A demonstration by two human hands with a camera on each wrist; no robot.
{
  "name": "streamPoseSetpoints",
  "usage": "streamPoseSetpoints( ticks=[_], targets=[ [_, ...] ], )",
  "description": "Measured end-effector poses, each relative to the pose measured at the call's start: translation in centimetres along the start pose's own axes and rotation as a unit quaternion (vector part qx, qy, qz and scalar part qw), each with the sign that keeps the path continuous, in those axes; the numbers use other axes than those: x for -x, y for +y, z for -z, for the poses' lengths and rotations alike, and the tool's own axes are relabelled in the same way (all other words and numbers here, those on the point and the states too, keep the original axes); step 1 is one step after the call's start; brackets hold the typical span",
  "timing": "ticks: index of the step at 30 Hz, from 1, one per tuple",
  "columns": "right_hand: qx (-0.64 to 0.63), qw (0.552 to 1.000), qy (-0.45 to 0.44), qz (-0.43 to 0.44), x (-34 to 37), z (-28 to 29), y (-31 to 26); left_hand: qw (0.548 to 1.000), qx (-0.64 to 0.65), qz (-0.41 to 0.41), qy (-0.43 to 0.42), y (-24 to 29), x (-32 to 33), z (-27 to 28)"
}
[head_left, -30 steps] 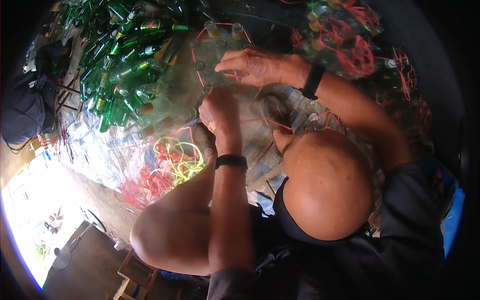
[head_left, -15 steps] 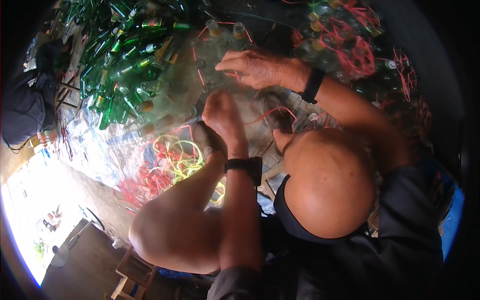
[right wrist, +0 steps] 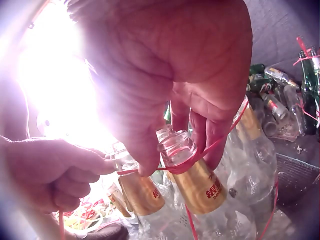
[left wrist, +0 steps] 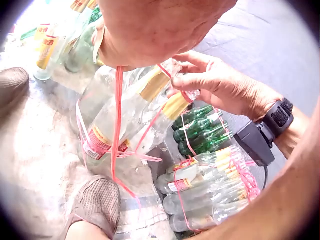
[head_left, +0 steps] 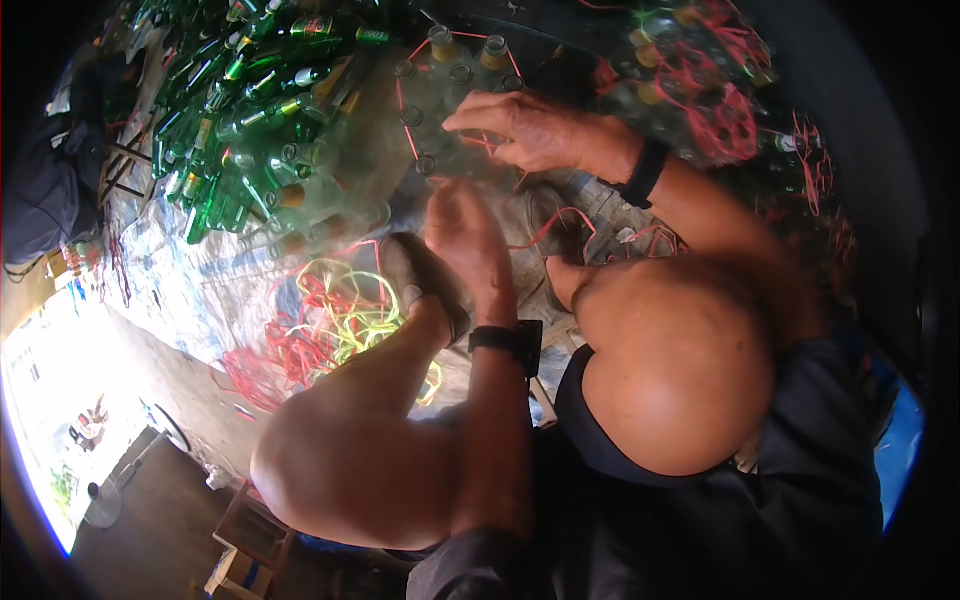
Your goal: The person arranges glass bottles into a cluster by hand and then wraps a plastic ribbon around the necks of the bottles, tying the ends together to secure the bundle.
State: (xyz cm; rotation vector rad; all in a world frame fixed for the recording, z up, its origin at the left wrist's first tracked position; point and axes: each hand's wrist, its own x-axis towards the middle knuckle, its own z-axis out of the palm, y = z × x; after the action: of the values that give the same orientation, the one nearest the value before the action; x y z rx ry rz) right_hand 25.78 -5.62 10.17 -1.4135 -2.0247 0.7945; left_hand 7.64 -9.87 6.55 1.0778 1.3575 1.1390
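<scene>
A bundle of clear glass bottles [right wrist: 200, 189] with gold neck labels stands upright, circled at the necks by red plastic string [left wrist: 118, 127]. My left hand [head_left: 468, 235] is curled into a fist beside the bundle and grips this string; a loose strand hangs below the fist in the left wrist view. From the fist the string runs taut to the necks. My right hand [head_left: 545, 135] reaches over the bundle, thumb and fingers around one bottle neck, with the thumb pressed by the string. A lower red band also rings the bottle bodies.
Green bottles [head_left: 225, 130] lie heaped at the upper left. Red and yellow string [head_left: 340, 315] lies tangled by one shoe [head_left: 410, 265]. Tied clear bottles [left wrist: 200, 202] and tied green bottles [left wrist: 200, 130] are beyond the bundle. Both feet rest on the sheet-covered ground.
My left hand has drawn a little away from the bundle toward my body, its wrist turning. My right hand stays at the bottle necks. The head view has shifted slightly.
</scene>
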Motion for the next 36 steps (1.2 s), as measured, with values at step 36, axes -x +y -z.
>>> streamPoseSetpoints(
  ticks=[36],
  targets=[
    [0.133, 0.959, -0.25, 0.024, -4.4, 0.6, -2.3, 0.947, 0.093, 0.3, -0.07, -2.0, -3.7, 2.2]
  ],
)
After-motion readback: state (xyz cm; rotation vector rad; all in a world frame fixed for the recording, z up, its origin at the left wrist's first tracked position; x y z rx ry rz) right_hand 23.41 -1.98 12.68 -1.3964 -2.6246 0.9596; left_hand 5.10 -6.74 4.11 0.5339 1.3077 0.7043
